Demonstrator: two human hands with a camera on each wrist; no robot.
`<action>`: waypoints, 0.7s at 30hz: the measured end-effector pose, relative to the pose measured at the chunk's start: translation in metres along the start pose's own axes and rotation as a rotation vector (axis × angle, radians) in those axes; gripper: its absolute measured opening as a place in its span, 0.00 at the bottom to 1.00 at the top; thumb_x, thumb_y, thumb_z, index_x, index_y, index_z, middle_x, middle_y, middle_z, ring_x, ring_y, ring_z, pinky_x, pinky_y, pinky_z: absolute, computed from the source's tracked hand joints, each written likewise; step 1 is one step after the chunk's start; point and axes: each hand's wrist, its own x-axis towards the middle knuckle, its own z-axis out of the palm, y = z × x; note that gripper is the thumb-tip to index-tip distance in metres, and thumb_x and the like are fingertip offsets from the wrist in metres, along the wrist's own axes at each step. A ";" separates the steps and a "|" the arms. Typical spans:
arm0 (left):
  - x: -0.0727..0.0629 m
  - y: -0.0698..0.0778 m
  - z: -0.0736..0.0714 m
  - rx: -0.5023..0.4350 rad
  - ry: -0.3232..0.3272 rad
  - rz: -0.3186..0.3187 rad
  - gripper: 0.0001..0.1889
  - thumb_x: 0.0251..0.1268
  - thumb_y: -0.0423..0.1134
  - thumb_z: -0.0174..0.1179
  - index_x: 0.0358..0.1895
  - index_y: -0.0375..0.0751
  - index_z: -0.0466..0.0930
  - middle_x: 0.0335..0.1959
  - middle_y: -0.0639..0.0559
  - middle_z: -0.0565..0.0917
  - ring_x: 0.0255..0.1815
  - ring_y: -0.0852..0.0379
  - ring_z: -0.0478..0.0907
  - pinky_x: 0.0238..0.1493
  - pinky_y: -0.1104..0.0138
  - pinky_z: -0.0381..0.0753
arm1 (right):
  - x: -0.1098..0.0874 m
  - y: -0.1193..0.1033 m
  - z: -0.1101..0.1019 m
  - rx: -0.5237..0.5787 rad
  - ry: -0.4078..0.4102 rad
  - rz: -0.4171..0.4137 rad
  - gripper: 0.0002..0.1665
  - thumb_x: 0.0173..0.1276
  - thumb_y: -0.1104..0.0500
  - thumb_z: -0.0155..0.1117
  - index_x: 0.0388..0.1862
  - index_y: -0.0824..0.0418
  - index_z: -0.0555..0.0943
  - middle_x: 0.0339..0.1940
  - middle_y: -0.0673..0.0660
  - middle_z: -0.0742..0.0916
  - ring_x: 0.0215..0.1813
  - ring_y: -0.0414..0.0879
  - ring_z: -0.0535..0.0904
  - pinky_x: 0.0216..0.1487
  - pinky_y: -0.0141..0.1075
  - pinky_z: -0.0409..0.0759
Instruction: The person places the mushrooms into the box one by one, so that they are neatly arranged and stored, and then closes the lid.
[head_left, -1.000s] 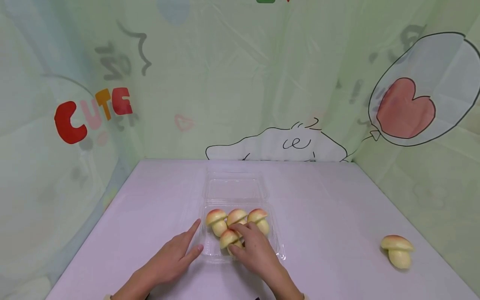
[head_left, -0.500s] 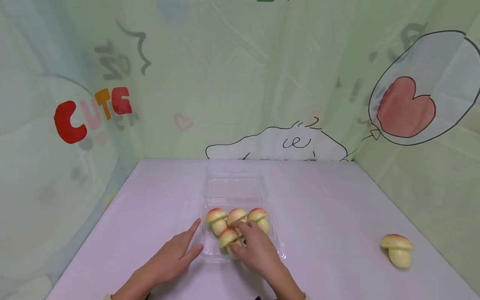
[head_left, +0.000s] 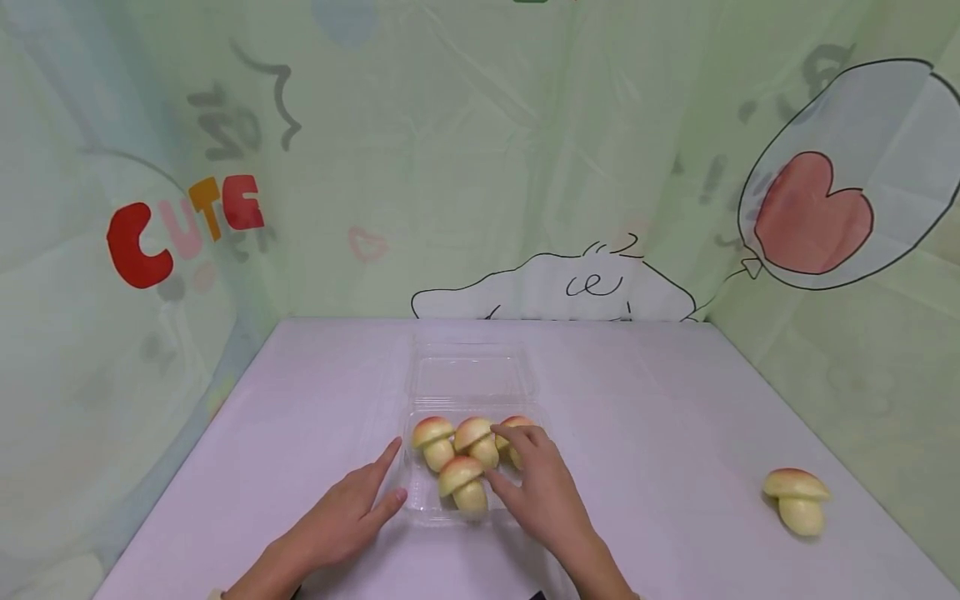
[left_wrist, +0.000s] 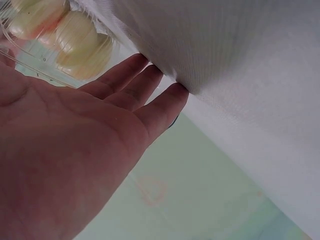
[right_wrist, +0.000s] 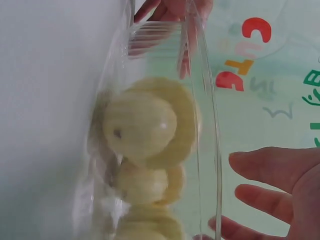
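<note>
Right grip (head_left: 543,487) released, fingers spread, just beside the front mushroom (head_left: 471,493).
Four mushrooms (head_left: 433,433) lie in the open container (head_left: 423,498); left grip (head_left: 341,512), fingers extended, flanks it, presumably for steadiness.

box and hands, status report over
Left hand beside box; right hand over it, holding nothing. Four mushrooms inside, fifth on table, right. Lid folded back, out of the way.
</note>
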 end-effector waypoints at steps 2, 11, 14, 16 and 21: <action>0.000 0.000 0.001 0.001 0.000 -0.009 0.38 0.82 0.59 0.48 0.85 0.45 0.51 0.75 0.38 0.72 0.74 0.36 0.71 0.73 0.41 0.68 | -0.001 0.003 -0.003 0.001 0.031 -0.005 0.29 0.62 0.62 0.76 0.63 0.57 0.82 0.57 0.58 0.83 0.59 0.56 0.80 0.56 0.53 0.81; 0.001 -0.002 0.005 -0.014 -0.008 -0.020 0.38 0.82 0.58 0.48 0.85 0.46 0.50 0.75 0.37 0.72 0.75 0.35 0.70 0.74 0.40 0.67 | -0.003 0.007 -0.015 -0.009 0.121 -0.037 0.30 0.61 0.63 0.77 0.63 0.55 0.83 0.62 0.62 0.82 0.63 0.66 0.77 0.55 0.59 0.81; 0.001 -0.001 0.005 -0.012 -0.008 -0.031 0.38 0.81 0.58 0.49 0.85 0.46 0.51 0.75 0.37 0.72 0.75 0.35 0.70 0.74 0.40 0.67 | -0.003 0.008 -0.019 -0.008 0.130 -0.025 0.30 0.61 0.63 0.77 0.64 0.55 0.82 0.64 0.63 0.81 0.64 0.66 0.76 0.55 0.59 0.81; 0.001 -0.001 0.004 -0.004 -0.007 -0.033 0.38 0.81 0.59 0.49 0.85 0.46 0.51 0.75 0.37 0.72 0.75 0.35 0.70 0.74 0.40 0.67 | -0.003 0.009 -0.022 -0.010 0.140 -0.011 0.31 0.61 0.64 0.76 0.65 0.55 0.82 0.64 0.63 0.80 0.64 0.66 0.76 0.54 0.59 0.81; 0.001 -0.002 0.003 -0.001 -0.004 -0.027 0.38 0.81 0.58 0.49 0.85 0.47 0.51 0.75 0.37 0.72 0.74 0.35 0.70 0.74 0.40 0.67 | -0.004 0.013 -0.028 -0.010 0.165 0.015 0.32 0.61 0.65 0.76 0.66 0.57 0.81 0.65 0.64 0.79 0.65 0.67 0.75 0.56 0.61 0.80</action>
